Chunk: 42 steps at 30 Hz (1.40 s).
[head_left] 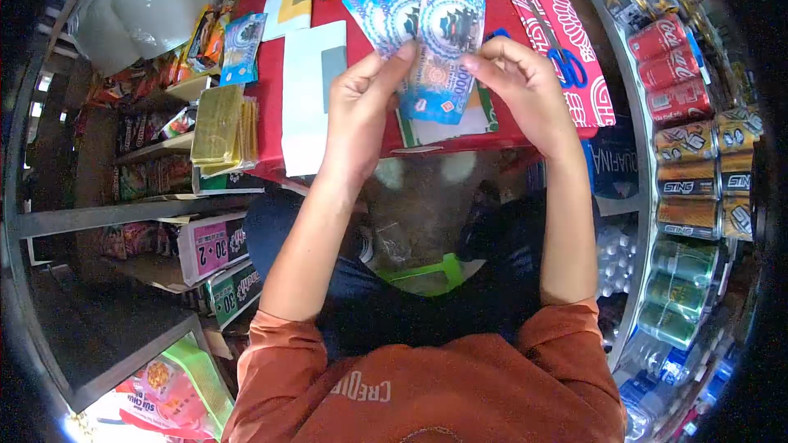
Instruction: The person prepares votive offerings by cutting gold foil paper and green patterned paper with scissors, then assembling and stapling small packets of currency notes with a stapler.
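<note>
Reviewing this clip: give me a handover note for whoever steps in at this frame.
Left hand: shut on the fanned blue banknotes, holding them from below.
Right hand: fingertips pinching the fan's right side.
The fan is held over the red table; white envelopes lie by the left hand, blue-handled scissors beyond the right.
Done: notes fanned out in hand.
Left: none of the fan set down.

Both bare forearms reach forward from rolled orange sleeves. The left hand (361, 111) is raised with fingers curled and thumb pinching; the right hand (521, 82) curls inward, fingertips meeting the left's.
</note>
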Each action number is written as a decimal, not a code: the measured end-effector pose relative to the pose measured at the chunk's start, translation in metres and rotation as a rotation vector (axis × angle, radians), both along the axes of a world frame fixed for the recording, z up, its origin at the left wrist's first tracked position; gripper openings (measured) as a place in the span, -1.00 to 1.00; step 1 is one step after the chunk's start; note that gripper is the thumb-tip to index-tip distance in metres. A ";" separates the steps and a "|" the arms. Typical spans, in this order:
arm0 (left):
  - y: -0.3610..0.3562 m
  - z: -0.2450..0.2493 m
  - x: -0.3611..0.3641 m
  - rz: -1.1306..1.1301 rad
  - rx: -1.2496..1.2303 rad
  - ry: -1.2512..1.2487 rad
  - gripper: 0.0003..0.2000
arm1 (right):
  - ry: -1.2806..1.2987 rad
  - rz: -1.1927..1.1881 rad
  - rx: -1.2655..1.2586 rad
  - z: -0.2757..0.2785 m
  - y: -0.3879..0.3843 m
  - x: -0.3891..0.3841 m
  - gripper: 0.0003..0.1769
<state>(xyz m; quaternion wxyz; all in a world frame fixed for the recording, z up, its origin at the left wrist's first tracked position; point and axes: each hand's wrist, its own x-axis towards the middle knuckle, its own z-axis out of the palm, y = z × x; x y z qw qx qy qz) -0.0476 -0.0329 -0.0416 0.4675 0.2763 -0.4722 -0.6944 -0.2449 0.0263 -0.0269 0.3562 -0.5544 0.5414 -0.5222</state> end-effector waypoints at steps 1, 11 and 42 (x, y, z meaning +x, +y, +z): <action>0.001 0.000 0.000 -0.009 0.003 -0.005 -0.76 | -0.028 0.008 -0.004 -0.001 0.000 0.002 -0.83; 0.003 0.004 0.009 -0.039 -0.017 0.036 -0.76 | 0.023 0.005 0.018 -0.002 -0.003 0.015 -0.82; 0.007 0.009 0.006 0.113 -0.101 0.009 -0.77 | -0.278 -0.050 -0.022 0.005 -0.004 0.037 -0.72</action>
